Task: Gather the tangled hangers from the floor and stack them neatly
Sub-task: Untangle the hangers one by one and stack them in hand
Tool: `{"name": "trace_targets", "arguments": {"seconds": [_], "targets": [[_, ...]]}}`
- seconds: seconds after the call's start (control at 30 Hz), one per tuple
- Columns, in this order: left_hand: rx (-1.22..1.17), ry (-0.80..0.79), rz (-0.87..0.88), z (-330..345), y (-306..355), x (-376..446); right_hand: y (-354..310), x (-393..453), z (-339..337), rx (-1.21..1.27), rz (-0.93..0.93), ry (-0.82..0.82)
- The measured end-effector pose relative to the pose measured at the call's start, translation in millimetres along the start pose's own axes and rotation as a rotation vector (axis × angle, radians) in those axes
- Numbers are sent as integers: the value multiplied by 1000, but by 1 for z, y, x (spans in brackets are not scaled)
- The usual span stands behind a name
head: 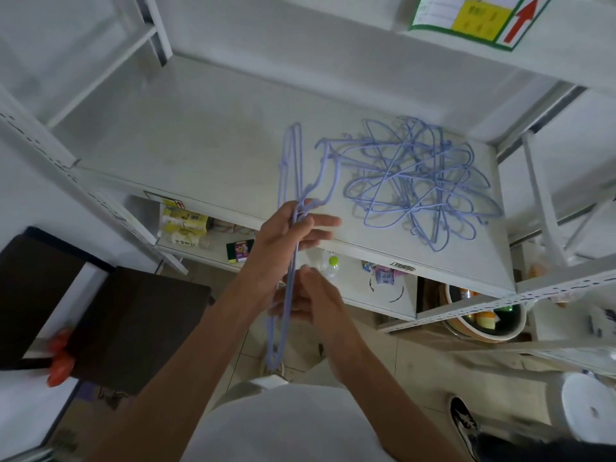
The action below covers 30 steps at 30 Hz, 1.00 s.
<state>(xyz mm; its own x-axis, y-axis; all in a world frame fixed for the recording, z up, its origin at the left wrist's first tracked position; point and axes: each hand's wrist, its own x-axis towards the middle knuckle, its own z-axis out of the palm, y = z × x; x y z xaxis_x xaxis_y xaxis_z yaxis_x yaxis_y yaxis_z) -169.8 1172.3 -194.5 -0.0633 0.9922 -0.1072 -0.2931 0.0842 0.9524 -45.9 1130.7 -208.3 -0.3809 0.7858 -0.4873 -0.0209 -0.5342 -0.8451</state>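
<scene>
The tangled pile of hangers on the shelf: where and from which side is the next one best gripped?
Judging by the pile, take the hook poking out at its left edge, reaching from the left. It juts clear of the knot, beside the left hand holding the sorted bundle. Loops elsewhere cross, so pulling them would likely drag others.

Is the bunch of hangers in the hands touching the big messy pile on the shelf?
Apart. The head view shows bare shelf between the held hangers and the tangled pile.
</scene>
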Motion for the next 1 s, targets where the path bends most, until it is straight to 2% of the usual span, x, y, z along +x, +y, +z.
{"name": "trace_targets", "arguments": {"seconds": [0.07, 0.23, 0.4, 0.53, 0.7, 0.83, 1.0], "targets": [[-10, -6, -6, 3, 0, 3, 4, 0, 5, -35, -22, -52], [53, -154, -178, -5, -1, 7, 10, -2, -2, -261, -112, 59], [151, -175, -147, -19, 5, 22, 13, -10, -16, -101, -54, -95], [36, -191, -232, -30, 17, 42, 27, -22, -13, -103, -62, -91], [14, -267, -358, -33, 22, 61, 31, -23, -11, -27, -8, -79], [-51, -297, -389, -32, 18, 74, 25, -20, -25, 57, 18, -14], [8, -356, -406, -25, 14, 82, 5, 0, -75, 64, -76, 186]]}}
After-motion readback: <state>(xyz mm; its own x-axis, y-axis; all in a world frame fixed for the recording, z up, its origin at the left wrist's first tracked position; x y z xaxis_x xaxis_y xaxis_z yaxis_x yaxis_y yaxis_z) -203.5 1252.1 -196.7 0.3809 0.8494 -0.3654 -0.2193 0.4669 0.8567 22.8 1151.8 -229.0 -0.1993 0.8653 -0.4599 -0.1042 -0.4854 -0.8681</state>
